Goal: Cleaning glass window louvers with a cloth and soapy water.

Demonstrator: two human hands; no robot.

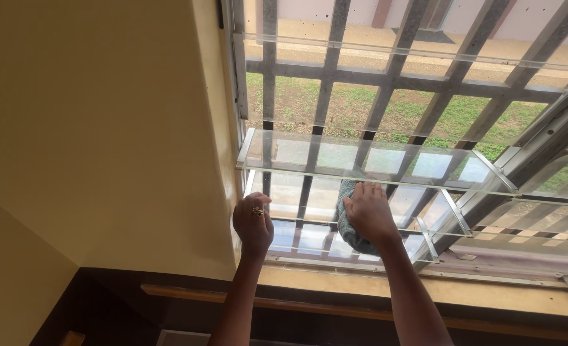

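I am pressing my right hand [368, 211] flat on a grey-blue cloth [348, 224], fingers together and spread over the fabric, pushing it against a glass louvre pane [297, 198] low in the window. The cloth is bunching under my palm, with 1 fold hanging down below my wrist towards the pane beneath. My left hand [253, 221] is curling around the left end of the same pane, beside the metal window frame [240, 77], fingers closed over the edge; a gold ring [258, 210] is showing on 1 finger. I cannot tell how firmly it is gripping.

Just above my hands, another louvre pane [367, 163] is tilting open, nearly level, reflecting pale sky. Behind the glass, grey metal security bars [325, 83] are crossing in a grid, and green grass [354, 106] is lying beyond them. The yellow wall [98, 128] is filling the left side, and the yellow sill [489, 291] is running below the window, under my forearms.
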